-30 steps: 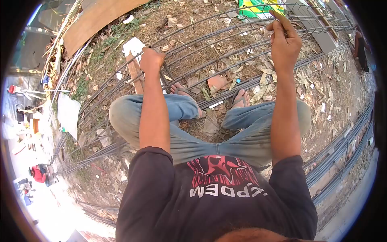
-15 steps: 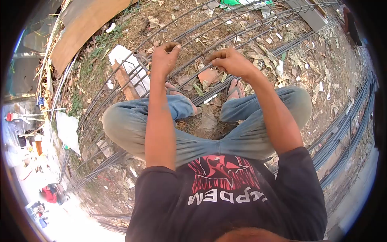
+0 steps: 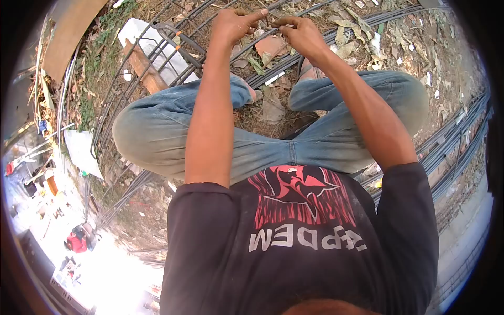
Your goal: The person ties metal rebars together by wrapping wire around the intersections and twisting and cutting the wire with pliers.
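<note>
My left hand [image 3: 236,26] is over the steel rebar cage [image 3: 197,27], thumb and fingers drawn together near one of its bars. Facing it, my right hand [image 3: 306,38] has its thumb and index finger pinched close to the same spot. A short thin dark piece shows between the two hands, too small to name for certain. Left of my left hand, pincers [image 3: 179,45] with dark handles and orange marks rest on the cage.
A white sheet [image 3: 137,32] and a wooden piece [image 3: 145,67] lie at the cage's left. A broken reddish tile [image 3: 270,47] sits between my feet. Long rebar bundles [image 3: 446,144] run along the right. A person in red [image 3: 76,242] is far off at lower left.
The view has tilted, so hands and cage appear higher in it. My hands have come closer together, and my right fingers are now pinched near my left thumb.
</note>
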The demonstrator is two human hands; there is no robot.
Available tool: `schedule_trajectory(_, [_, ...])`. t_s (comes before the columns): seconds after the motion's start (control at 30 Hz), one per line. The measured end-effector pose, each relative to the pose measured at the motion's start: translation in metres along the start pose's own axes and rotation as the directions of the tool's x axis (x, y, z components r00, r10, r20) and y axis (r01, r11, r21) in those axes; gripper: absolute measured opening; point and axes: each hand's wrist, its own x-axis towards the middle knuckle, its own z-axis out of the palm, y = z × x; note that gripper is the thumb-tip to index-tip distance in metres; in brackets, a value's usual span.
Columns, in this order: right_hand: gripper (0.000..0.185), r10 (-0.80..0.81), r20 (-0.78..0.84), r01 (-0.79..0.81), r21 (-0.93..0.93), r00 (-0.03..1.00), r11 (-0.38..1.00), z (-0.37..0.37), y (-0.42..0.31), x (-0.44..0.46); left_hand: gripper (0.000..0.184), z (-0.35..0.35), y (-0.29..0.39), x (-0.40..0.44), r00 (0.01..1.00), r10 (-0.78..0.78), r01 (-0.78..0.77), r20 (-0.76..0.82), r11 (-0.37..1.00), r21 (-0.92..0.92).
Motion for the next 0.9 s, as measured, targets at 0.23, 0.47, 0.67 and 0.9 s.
schedule_trajectory(0.23, [0.029, -0.136, -0.105, 0.135, -0.015, 0.985, 0.991, 0.017, 0.010, 0.006, 0.039, 0.003, 0.014, -0.002, 0.999, -0.021, 0.024, 0.026, 0.992, -0.127])
schedule_trajectory(0.47, [0.031, -0.197, -0.165, 0.183, -0.096, 0.966, 0.978, 0.020, 0.002, 0.005, 0.037, -0.004, 0.017, 0.000, 0.981, -0.133, 0.155, 0.142, 0.975, -0.159])
schedule_trajectory(0.67, [0.030, -0.208, -0.172, 0.166, -0.228, 0.963, 0.959, 0.017, -0.010, -0.004, 0.031, -0.003, 0.017, -0.001, 0.983, -0.140, 0.163, 0.121, 0.964, -0.212])
schedule_trajectory(0.9, [0.029, -0.274, -0.190, 0.203, -0.323, 0.943, 0.924, 0.017, -0.010, -0.008, 0.031, 0.001, 0.021, 0.001, 0.983, -0.157, 0.178, 0.091, 0.933, -0.313])
